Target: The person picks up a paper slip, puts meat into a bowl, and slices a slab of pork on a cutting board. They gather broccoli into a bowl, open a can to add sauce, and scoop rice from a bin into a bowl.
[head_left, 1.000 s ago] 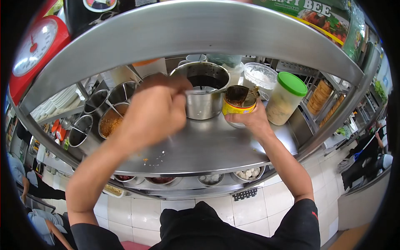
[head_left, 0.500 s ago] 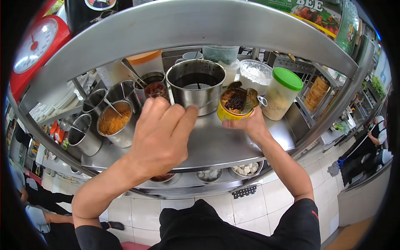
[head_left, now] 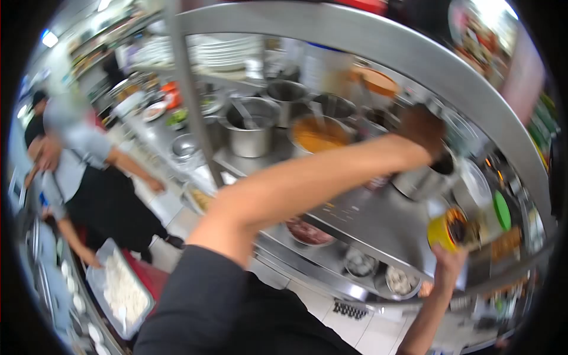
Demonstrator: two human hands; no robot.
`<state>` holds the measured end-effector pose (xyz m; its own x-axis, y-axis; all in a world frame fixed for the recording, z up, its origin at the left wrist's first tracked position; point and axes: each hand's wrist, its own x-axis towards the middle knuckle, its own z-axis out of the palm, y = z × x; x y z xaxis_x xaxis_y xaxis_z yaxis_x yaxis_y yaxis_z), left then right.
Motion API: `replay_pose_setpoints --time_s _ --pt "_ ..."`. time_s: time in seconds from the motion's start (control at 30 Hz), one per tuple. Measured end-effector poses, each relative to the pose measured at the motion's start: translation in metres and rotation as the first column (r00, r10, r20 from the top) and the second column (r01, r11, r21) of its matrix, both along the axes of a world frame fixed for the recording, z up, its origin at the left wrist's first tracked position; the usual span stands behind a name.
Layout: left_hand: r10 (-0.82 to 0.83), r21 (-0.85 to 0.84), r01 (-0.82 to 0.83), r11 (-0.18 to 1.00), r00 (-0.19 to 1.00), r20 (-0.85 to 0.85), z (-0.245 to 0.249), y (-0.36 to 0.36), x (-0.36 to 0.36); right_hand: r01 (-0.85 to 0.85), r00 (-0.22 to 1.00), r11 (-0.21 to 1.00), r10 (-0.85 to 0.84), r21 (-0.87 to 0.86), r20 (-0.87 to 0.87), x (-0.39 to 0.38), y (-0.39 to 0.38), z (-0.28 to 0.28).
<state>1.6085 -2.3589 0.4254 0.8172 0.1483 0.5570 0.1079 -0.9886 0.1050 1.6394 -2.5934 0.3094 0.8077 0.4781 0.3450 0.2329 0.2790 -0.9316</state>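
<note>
My left hand (head_left: pixel 419 131) is a dark blur stretched out over the back of the steel shelf, above the large steel pot (head_left: pixel 417 180); its fingers and anything in them cannot be made out. Low on the right, my right hand (head_left: pixel 449 259) is wrapped round the base of an opened yellow can (head_left: pixel 448 229) with dark and orange contents. A tub with a green lid (head_left: pixel 502 210) stands beyond the can. Left of the pot, a steel container of orange food (head_left: pixel 320 135) has a spoon handle in it.
Steel containers (head_left: pixel 251 131) stand at the shelf's left, by an upright post (head_left: pixel 192 94). Bowls of white pieces (head_left: pixel 360 262) and red meat (head_left: pixel 309 231) sit below. A curved steel rail crosses above. At left a co-worker (head_left: pixel 97 183) reaches to a white tray (head_left: pixel 125 293).
The view has swung left and blurred, bringing the co-worker and tray in. My left hand has reached farther out, over the large pot. The yellow can stays in my right hand.
</note>
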Motion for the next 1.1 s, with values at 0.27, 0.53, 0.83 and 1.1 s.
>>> replay_pose_setpoints --time_s 0.27,0.53,0.83,1.1 --pt "-0.358 -0.158 0.499 0.852 0.775 0.520 -0.026 -0.004 -0.125 -0.439 0.896 0.892 0.426 -0.109 -0.125 -0.137 0.031 -0.011" --pt "-0.399 -0.715 0.302 0.631 0.916 0.034 -0.123 0.100 -0.383 -0.557 0.733 0.820 0.560 0.131 -0.386 -0.293 0.193 -0.075" --pt "-0.157 -0.895 0.188 0.404 0.978 0.135 -0.153 0.222 -0.451 -0.612 0.790 0.786 0.605 -0.085 -0.098 -0.360 0.345 -0.085" --pt "0.122 -0.740 0.246 0.626 0.906 0.405 -0.143 0.312 -0.454 -0.715 0.699 0.688 0.704 0.126 0.125 -0.362 0.436 -0.074"
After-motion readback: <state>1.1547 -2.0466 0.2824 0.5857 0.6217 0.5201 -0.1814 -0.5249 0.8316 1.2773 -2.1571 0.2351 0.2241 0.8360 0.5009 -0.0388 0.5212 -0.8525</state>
